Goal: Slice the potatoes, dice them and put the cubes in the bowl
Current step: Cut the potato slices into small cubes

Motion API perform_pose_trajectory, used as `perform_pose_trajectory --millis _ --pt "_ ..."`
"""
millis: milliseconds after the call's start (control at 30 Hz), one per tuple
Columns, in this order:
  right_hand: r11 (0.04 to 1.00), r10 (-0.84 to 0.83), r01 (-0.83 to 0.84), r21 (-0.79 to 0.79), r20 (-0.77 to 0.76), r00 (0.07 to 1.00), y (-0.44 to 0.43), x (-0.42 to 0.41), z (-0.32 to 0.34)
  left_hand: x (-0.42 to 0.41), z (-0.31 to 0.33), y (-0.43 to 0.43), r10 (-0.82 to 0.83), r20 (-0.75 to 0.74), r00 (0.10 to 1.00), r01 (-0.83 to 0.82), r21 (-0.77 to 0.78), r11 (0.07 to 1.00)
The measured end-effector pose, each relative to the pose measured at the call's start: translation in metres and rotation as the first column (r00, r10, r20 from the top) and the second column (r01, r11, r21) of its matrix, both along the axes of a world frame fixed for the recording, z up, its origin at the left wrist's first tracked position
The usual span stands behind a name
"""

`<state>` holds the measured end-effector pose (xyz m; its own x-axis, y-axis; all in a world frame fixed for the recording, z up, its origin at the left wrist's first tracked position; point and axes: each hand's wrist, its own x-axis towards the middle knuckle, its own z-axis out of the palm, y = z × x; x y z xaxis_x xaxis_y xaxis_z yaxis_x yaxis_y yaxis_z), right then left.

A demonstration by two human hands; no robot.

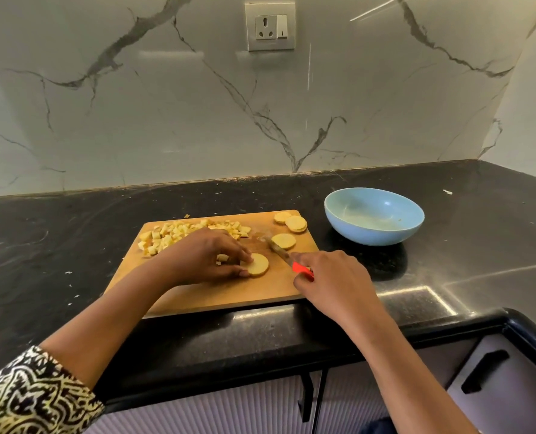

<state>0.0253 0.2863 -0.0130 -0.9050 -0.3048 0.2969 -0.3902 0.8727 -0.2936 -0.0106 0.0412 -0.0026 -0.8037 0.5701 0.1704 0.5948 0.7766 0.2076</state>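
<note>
A wooden cutting board (229,292) lies on the black counter. My left hand (204,258) pinches a round potato slice (258,264) lying flat near the board's middle. My right hand (332,277) grips the red handle of a knife (279,250), whose blade points up-left over the board beside another slice (283,240). More slices (293,222) are stacked at the board's far right corner. A heap of potato cubes (179,233) covers the far left of the board. The light blue bowl (373,215) stands to the right of the board and shows no cubes inside.
A marble-patterned wall with a power socket (269,26) rises behind the counter. The counter's front edge (260,349) runs below the board, with cabinet doors and handles (484,374) underneath. Small crumbs dot the counter to the left.
</note>
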Motion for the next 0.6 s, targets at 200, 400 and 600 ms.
perform_pose_trajectory --millis 200,400,600 --pt "1.0 0.011 -0.011 -0.017 -0.005 1.0 0.001 0.001 0.002 0.001 -0.003 0.004 -0.005 -0.048 0.999 0.005 -0.003 1.0" --pt "0.997 0.073 -0.073 -0.034 0.012 0.997 -0.002 0.006 0.007 -0.002 -0.007 0.004 -0.033 -0.092 0.995 0.033 0.001 0.999" --pt "0.995 0.096 -0.098 0.031 0.052 0.994 -0.006 0.007 0.017 -0.001 -0.009 0.004 -0.038 -0.125 0.991 0.039 0.01 0.999"
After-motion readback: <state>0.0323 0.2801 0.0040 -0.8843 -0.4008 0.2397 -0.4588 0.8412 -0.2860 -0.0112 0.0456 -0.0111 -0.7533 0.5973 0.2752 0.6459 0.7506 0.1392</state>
